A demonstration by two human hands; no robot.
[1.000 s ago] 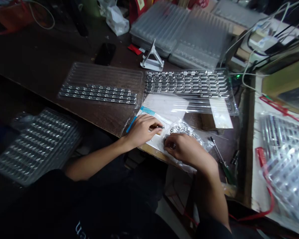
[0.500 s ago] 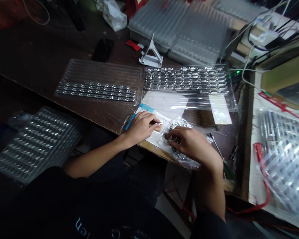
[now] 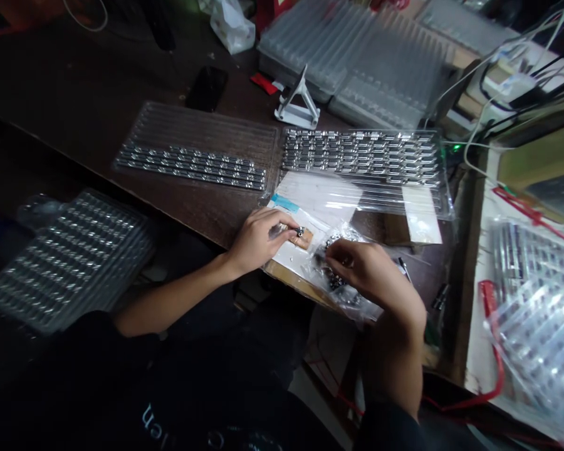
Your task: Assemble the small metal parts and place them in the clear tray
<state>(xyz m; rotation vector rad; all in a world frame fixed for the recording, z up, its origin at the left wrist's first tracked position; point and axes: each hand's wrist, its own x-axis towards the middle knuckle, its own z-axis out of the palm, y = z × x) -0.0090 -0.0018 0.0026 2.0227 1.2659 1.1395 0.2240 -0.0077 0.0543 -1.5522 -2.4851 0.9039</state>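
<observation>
My left hand (image 3: 258, 241) pinches a small shiny metal part (image 3: 300, 231) between thumb and forefinger. The part is just above a small wooden block (image 3: 304, 241), which lies on a white board (image 3: 291, 258) with blue tape at its corner. My right hand (image 3: 369, 269) is closed, its fingertips together over an open clear plastic bag (image 3: 357, 300) full of small metal pieces (image 3: 334, 279). What those fingers hold, if anything, is too small to make out. Behind the hands lie two clear trays with rows of metal parts, a left one (image 3: 207, 128) and a fuller right one (image 3: 357, 197).
Stacked clear trays (image 3: 314, 47) and a white stand (image 3: 298, 113) are at the back, near a black phone (image 3: 207, 89). More filled trays are stacked low at left (image 3: 61, 263) and at right (image 3: 536, 319). Cables (image 3: 479, 113) run along the right side.
My right hand's fingers have closed together over the bag. The metal part in my left hand and the wooden block show more clearly now. The whole view has shifted slightly.
</observation>
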